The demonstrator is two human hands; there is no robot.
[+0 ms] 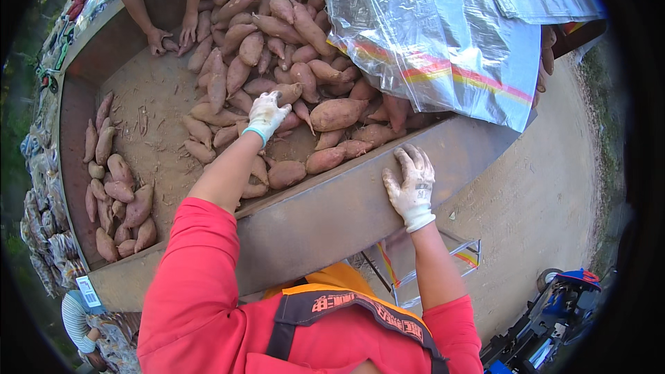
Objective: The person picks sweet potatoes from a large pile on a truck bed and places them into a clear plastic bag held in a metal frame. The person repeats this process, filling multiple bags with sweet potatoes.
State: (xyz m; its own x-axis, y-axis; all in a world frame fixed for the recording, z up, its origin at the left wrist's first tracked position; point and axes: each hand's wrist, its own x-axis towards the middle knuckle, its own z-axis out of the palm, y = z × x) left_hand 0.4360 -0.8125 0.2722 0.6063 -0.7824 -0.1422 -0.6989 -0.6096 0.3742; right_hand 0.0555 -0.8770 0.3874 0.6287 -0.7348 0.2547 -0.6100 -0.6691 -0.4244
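Observation:
My left hand (267, 114), in a white glove with a light blue cuff, reaches into a heap of sweet potatoes (306, 83). Its fingers and thumb close around one sweet potato (289, 93) on the near side of the heap. My right hand (410, 182), in a soiled white glove, lies palm down on the outer face of the metal side wall (322, 218) of the truck bed, with nothing held. Under the left forearm, a few sweet potatoes (254, 179) rest along the inside of the wall.
Another person's bare hands (171, 40) touch sweet potatoes at the upper left. A smaller pile (122, 197) lies in the bed's left corner. Silvery plastic sheeting (431, 36) covers part of the heap. A metal-framed stand (447, 259) and a vehicle (550, 322) are outside, lower right; another person (78, 322) is lower left.

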